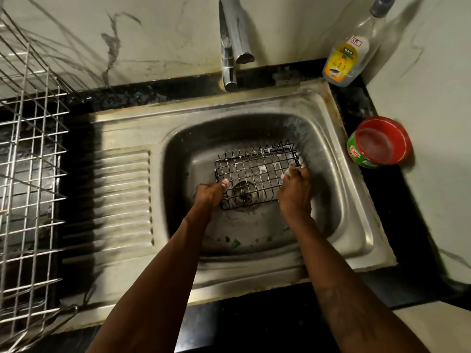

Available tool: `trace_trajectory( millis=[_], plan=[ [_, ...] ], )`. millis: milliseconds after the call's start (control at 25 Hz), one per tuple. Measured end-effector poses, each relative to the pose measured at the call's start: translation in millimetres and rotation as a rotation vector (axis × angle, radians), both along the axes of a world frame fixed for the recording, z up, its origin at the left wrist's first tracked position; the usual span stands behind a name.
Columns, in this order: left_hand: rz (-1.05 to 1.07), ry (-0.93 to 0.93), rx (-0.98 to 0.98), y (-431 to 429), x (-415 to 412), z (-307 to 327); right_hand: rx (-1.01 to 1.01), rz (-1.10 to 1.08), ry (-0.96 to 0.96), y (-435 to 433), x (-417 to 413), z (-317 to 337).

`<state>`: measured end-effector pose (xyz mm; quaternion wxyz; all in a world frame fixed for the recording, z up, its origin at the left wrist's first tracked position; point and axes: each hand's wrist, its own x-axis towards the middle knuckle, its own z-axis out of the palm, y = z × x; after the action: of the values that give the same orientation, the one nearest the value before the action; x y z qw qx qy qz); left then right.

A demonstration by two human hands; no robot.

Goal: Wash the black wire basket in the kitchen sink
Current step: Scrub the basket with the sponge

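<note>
1. Black wire basket (254, 169) lies in the sink (356, 200) bowl, right over the drain (244, 196), w/ suds on its wires.
2. L hand (209, 193): fingers (224, 184) curled over the near-left corner wire, gripping it. Basket runs away and to the right of those fingertips.
3. R hand (295, 192): fingers (293, 174) bunched round what looks like a green scrub pad (287, 171). Only a sliver of it shows, pressed on the basket's right rim just past the fingertips.
4. Tap (235, 39) is well beyond both sets of fingers, no water seen. Soap tub (379, 142) and gel bottle (344, 59) stand off to the right of the R fingers.
5. Risks, judged:
   - Soapy wire is slick, so the L grip may slip under a hard scrub stroke and the basket would skid or bang on the steel.
   - Fingertips could catch betw. grid wires if the pad slides off.
   - Green bits (234, 242) lie nearer than the hands. Prob. the pad is shedding, and they could wash into the drain and clog it.
</note>
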<state>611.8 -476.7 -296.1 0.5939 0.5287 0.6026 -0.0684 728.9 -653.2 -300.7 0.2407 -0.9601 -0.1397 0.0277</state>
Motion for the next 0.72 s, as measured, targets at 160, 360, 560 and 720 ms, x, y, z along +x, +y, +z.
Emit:
trace_trajectory(
  millis=[160,360,560,720],
  plan=[
    [0.004,0.025,0.014,0.8,1.5,-0.2,-0.028,-0.066,0.079,-7.5,15.8,13.1],
    [0.018,0.044,0.059,-5.1,4.1,1.1,-0.058,0.268,-0.043,7.5,-25.0,21.1],
    [-0.009,0.082,0.062,-3.7,4.0,6.3,-0.075,0.436,0.027,14.8,-55.2,12.1],
    [0.0,0.06,0.021,-2.6,4.1,7.6,-0.026,-0.009,0.054,-23.7,-10.8,21.8]
  ],
)
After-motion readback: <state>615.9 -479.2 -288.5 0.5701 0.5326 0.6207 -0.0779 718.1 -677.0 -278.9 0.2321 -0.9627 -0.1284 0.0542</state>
